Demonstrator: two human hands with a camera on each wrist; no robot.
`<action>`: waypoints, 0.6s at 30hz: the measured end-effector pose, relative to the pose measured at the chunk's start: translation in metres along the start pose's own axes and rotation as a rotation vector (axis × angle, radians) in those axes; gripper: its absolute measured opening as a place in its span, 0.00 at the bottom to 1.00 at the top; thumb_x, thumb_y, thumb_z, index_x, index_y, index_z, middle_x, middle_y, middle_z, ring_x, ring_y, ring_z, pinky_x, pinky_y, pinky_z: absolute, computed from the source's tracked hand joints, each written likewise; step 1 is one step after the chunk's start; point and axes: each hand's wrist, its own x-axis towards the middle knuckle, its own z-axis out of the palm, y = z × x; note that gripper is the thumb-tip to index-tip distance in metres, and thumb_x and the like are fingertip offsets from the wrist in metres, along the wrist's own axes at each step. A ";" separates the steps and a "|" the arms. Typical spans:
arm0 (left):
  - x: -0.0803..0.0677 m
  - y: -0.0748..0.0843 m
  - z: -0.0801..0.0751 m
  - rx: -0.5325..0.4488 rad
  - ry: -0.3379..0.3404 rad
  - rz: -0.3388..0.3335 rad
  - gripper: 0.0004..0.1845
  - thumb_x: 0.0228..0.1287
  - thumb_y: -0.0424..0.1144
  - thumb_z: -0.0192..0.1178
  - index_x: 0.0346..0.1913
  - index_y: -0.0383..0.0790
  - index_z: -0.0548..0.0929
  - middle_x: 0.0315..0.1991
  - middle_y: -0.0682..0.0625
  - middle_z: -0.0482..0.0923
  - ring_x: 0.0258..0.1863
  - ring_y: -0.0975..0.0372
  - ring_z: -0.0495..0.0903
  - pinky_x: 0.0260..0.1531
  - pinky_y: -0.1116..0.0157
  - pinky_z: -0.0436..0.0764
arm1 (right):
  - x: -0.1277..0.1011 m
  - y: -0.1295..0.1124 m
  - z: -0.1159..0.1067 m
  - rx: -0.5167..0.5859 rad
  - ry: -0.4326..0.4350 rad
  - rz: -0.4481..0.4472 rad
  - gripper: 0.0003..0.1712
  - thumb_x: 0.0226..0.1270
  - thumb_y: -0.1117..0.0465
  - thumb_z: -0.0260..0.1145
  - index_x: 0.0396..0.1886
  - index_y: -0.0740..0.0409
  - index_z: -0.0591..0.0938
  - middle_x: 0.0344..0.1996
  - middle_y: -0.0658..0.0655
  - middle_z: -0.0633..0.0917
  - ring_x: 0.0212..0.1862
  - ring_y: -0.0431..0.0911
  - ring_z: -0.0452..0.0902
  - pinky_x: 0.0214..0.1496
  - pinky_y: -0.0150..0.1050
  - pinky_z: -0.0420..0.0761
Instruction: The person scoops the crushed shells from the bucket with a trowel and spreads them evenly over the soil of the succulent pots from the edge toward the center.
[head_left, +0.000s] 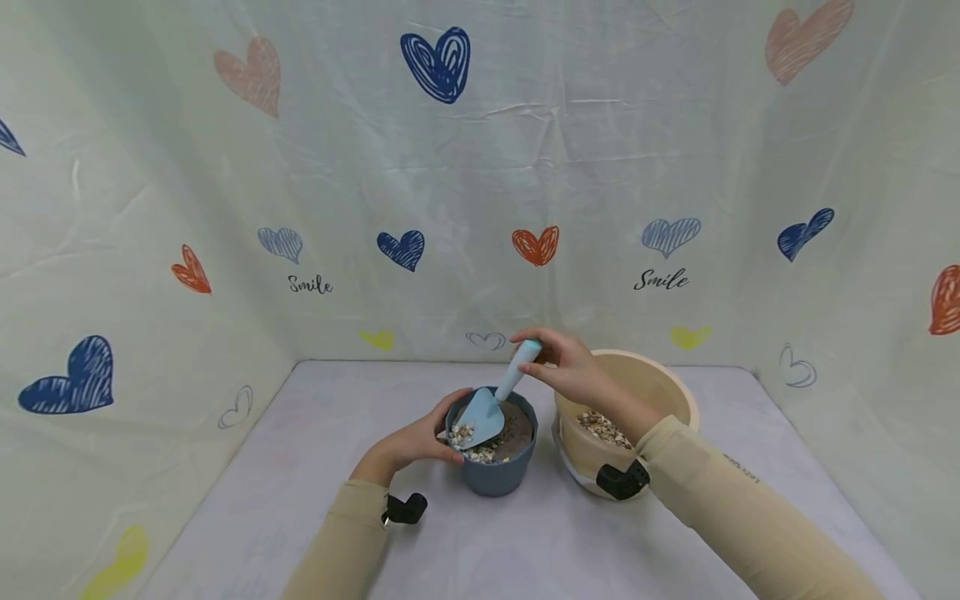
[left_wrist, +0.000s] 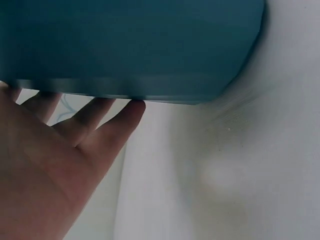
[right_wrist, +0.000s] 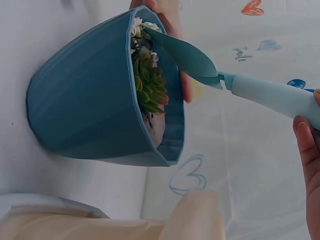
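Pinching the light, stiff trowel by its handle end, the right hand tips pebbles below its grip into the blue pot, which the left hand steadies by cupping its smooth wall.

The head view looks down from above and behind; both wrist views sit close, sharing the blue pot.

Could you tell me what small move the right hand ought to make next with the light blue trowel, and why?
Probably tip the light blue plastic trowel a little further: its blade still carries pale pebbles over the round blue plastic pot, which the left hand steadies, while the right hand holds the handle.
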 end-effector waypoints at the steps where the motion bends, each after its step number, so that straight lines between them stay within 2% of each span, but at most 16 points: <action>1: 0.001 -0.001 -0.001 -0.004 -0.008 0.005 0.59 0.51 0.38 0.75 0.78 0.50 0.44 0.76 0.38 0.42 0.72 0.42 0.46 0.65 0.41 0.54 | 0.000 0.000 0.000 -0.001 0.001 0.003 0.19 0.67 0.70 0.65 0.57 0.64 0.77 0.42 0.59 0.82 0.42 0.50 0.80 0.45 0.39 0.80; 11: 0.001 -0.001 0.000 -0.046 -0.011 -0.023 0.58 0.53 0.42 0.74 0.78 0.53 0.44 0.76 0.40 0.40 0.73 0.43 0.44 0.66 0.40 0.49 | 0.001 -0.004 0.001 -0.041 0.023 0.012 0.20 0.67 0.68 0.65 0.58 0.62 0.78 0.41 0.58 0.82 0.41 0.49 0.79 0.44 0.41 0.80; 18: -0.002 0.000 0.004 -0.049 0.033 -0.040 0.57 0.53 0.40 0.74 0.78 0.55 0.45 0.77 0.40 0.38 0.73 0.41 0.41 0.66 0.38 0.47 | 0.003 -0.010 0.001 -0.046 0.021 0.026 0.20 0.68 0.67 0.65 0.59 0.60 0.78 0.43 0.58 0.82 0.43 0.49 0.79 0.45 0.42 0.80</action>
